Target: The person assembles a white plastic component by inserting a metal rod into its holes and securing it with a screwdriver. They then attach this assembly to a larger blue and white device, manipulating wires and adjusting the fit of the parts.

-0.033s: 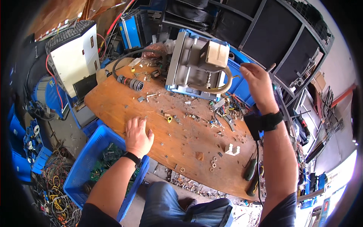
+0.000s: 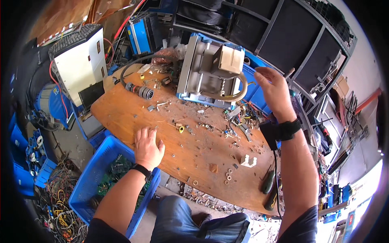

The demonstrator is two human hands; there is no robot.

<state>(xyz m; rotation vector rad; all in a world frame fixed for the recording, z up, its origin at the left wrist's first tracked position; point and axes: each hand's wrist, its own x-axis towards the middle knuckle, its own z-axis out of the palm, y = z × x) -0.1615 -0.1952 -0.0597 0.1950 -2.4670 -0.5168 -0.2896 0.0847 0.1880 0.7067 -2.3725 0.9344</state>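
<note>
My left hand [image 2: 148,149] lies palm down on the left part of the wooden table [image 2: 186,154], fingers stretched out, holding nothing I can see. My right hand [image 2: 274,91] is raised beyond the table's right side, with its fingers curled in toward the thumb. A short pale stub [image 2: 289,73] shows at its knuckles; I cannot make out whether the fingers grip it. Left of this hand a metal-framed device [image 2: 198,77] stands at the table's back, with a beige boxy cover [image 2: 229,60] and a thick tan hose [image 2: 244,87].
A round cable connector [image 2: 144,91] lies at the back left. Small scraps, several washers [image 2: 229,177], a white bracket [image 2: 248,161] and two screwdrivers [image 2: 267,182] lie on the table. A blue crate [image 2: 87,182] of green circuit boards stands under my left forearm. Tangled cables [image 2: 60,202] lie left.
My right hand has shifted slightly left and up, its fingers curling a little differently. My left hand stays in place. The view has shifted slightly.
</note>
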